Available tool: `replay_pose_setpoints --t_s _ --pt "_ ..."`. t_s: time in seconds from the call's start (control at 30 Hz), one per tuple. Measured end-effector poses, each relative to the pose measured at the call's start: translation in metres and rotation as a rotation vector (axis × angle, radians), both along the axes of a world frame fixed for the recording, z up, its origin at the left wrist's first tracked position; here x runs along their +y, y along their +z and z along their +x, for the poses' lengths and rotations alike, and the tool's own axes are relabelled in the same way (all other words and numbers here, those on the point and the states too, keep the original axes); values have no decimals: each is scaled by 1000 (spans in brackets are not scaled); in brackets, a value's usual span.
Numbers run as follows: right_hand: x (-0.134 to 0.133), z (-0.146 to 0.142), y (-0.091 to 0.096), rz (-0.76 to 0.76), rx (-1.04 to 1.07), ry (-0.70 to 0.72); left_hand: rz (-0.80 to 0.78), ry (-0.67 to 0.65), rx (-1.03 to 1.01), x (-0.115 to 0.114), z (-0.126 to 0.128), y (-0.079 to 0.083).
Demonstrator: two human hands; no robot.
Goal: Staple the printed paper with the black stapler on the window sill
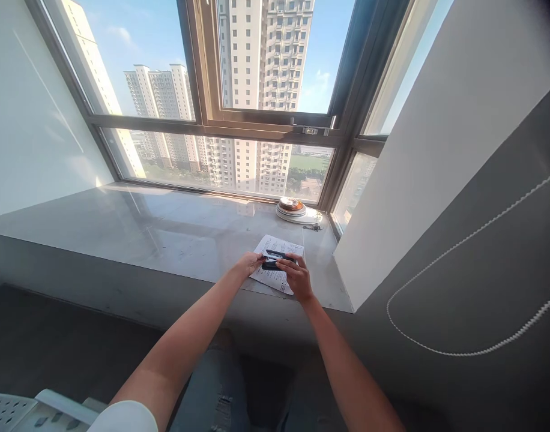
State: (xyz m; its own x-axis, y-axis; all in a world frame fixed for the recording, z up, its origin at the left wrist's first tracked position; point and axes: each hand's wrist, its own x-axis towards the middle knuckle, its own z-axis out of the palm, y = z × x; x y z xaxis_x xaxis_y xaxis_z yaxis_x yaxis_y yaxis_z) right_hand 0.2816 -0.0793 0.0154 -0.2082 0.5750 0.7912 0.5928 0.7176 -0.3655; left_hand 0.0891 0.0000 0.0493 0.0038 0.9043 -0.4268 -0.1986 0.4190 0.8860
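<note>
Over the window sill, my right hand (298, 278) is closed around the right end of a black stapler (272, 265), which looks hinged apart with a silvery strip between its two dark arms. My left hand (249, 264) pinches at the stapler's left end; its fingertips are partly hidden, and I cannot tell which part they grip. Beneath both hands lies a printed sheet of paper (284, 245) on the sill, with its lower edge near the front edge.
The pale sill (185, 240) runs under a large framed window. A stack of plates or lids (293, 210) stands at the window's corner, with a small dark item (311, 227) in front. A beaded cord (437, 351) hangs at right. A white plastic chair (54, 414) is at lower left.
</note>
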Motion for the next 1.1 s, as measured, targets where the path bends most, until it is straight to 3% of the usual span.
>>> replay_pose_setpoints --t_s 0.13,0.3,0.43,0.53,0.77,1.0,1.1 --pt "-1 -2 6 -42 97 -80 87 -38 200 -5 -3 2" --pt "-3 -1 9 -66 264 -296 300 -72 552 -15 -34 2" --pt "-1 3 8 -214 324 -418 625 -358 1188 -28 -55 -10" --pt "4 5 5 -312 323 -402 606 -429 1369 -45 -51 -16" --pt "10 8 4 -514 292 -368 481 -373 1499 -88 -21 -13" --pt "3 12 0 -530 250 -345 535 -423 1460 -76 -52 -6" --pt "-5 12 6 -524 249 -279 572 -359 1306 -81 -58 2"
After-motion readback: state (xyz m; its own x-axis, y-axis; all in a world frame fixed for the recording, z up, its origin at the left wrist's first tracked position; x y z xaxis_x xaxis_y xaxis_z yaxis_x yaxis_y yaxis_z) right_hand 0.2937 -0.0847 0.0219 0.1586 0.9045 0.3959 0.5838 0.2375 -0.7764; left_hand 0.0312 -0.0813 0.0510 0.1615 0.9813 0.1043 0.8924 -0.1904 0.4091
